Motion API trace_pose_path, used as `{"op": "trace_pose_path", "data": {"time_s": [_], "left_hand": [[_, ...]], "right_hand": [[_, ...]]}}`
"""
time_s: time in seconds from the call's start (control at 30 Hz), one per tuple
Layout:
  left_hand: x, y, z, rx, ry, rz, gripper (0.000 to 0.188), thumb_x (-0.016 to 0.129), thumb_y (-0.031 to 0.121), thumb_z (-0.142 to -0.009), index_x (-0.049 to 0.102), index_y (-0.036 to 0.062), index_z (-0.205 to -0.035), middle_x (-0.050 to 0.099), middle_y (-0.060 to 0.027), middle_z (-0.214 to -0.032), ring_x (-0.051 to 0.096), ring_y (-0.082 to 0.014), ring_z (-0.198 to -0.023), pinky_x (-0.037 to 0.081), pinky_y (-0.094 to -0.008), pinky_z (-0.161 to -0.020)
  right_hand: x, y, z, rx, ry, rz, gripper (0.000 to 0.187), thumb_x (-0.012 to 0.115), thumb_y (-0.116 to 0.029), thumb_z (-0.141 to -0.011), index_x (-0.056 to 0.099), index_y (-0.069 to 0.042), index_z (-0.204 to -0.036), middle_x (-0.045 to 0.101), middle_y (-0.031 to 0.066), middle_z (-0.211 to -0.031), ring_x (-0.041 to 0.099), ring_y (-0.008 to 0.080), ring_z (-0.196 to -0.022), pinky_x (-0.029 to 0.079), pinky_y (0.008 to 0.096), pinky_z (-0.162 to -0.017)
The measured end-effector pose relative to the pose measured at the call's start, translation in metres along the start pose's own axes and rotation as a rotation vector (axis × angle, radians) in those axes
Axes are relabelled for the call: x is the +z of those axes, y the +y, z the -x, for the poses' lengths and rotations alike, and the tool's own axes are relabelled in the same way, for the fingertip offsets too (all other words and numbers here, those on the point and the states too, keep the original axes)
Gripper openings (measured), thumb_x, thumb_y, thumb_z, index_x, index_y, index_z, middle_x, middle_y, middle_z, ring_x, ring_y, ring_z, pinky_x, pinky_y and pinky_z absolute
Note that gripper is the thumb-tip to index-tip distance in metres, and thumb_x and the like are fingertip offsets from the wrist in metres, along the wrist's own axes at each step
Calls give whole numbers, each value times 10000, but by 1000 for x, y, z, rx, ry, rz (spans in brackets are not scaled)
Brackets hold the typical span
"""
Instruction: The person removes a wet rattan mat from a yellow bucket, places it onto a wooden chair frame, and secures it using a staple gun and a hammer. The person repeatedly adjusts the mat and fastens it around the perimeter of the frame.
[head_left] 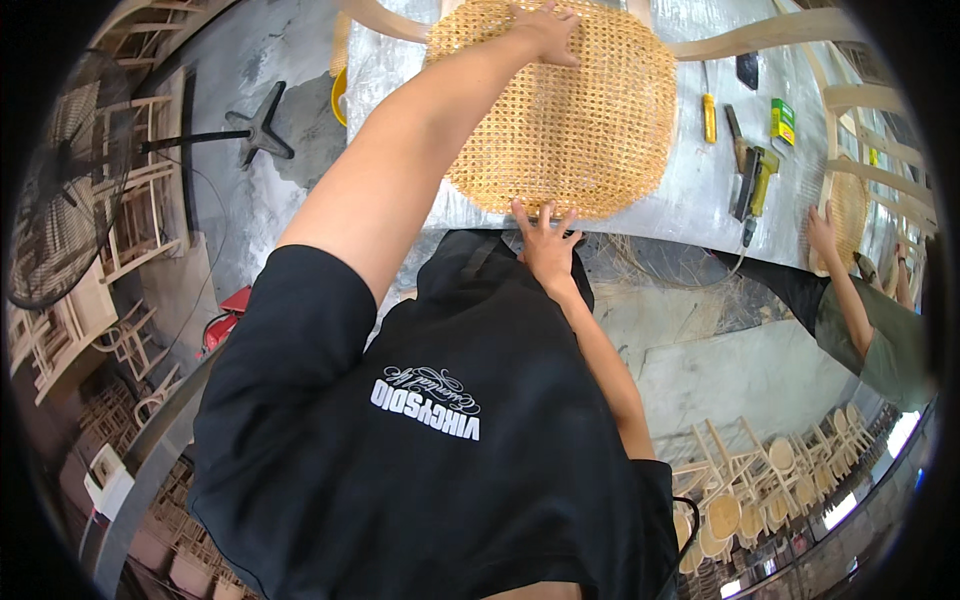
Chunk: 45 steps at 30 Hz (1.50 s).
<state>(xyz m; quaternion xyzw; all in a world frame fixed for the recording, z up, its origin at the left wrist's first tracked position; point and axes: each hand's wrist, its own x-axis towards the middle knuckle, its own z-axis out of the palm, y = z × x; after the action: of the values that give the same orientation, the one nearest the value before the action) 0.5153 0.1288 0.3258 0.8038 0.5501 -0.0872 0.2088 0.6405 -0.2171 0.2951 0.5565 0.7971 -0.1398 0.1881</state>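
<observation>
A woven cane chair seat (570, 130), golden and roughly rounded, lies on the plastic-covered table in front of me. My left hand (548, 35) rests on its far part, fingers apart and nothing in the grip. At the near edge of the cane my right hand (548, 245) has its fingers spread, with the fingertips on the edge. Pale curved wooden chair parts (770, 35) reach out from the seat's far side; how they join it is partly hidden.
Right of the seat lie a yellow-handled screwdriver (710, 118), a green air stapler (762, 180) with a hose, and a green-yellow box (783, 120). Farther right, a co-worker's hand (822, 235) touches another cane piece (848, 215). A standing fan (70, 180) is at left; stacked chairs (780, 470) stand behind.
</observation>
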Motion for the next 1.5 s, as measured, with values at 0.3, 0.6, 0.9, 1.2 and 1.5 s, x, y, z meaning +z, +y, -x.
{"op": "trace_pose_path", "data": {"time_s": [0.3, 0.6, 0.9, 1.2, 1.5], "left_hand": [[-1, -5, 9, -48, 21, -80, 1009, 676, 663, -794, 270, 189, -1587, 299, -116, -1639, 305, -324, -1493, 266, -669, -1147], [6, -8, 1, -31, 25, -120, 1038, 685, 636, -793, 239, 152, -1596, 224, -142, -1662, 256, -328, -1514, 285, -553, -1190], [4, -13, 3, -45, 15, -55, 1038, 702, 604, -787, 234, 153, -1598, 231, -154, -1657, 258, -323, -1513, 291, -528, -1198], [3, -4, 8, -55, 55, -244, 893, 603, 629, -872, 248, 232, -1588, 239, -10, -1653, 227, -268, -1514, 239, -676, -1154], [11, -1, 0, -58, 22, -247, 974, 612, 679, -854, 180, 241, -1609, 179, 21, -1679, 139, -269, -1549, 160, -737, -1171]], "right_hand": [[-2, 1, -3, -25, -1, 1, 1073, 877, -382, -696, 249, -380, -1565, 384, 206, -1487, 379, 644, -1306, 426, 727, -961], [4, 1, -4, -42, 43, 12, 1157, 898, -383, -668, 196, -387, -1589, 369, 240, -1494, 394, 653, -1287, 434, 709, -961], [1, 0, -3, -36, 75, 0, 860, 755, -298, -823, 309, -384, -1553, 389, 228, -1479, 392, 653, -1287, 390, 709, -1007], [10, 0, -5, -25, 93, -6, 674, 588, -233, -941, 329, -381, -1545, 389, 231, -1482, 390, 662, -1280, 360, 718, -1024], [10, 1, -5, -17, 63, -18, 655, 577, -240, -945, 338, -380, -1538, 395, 216, -1483, 394, 659, -1278, 348, 721, -1023]]}}
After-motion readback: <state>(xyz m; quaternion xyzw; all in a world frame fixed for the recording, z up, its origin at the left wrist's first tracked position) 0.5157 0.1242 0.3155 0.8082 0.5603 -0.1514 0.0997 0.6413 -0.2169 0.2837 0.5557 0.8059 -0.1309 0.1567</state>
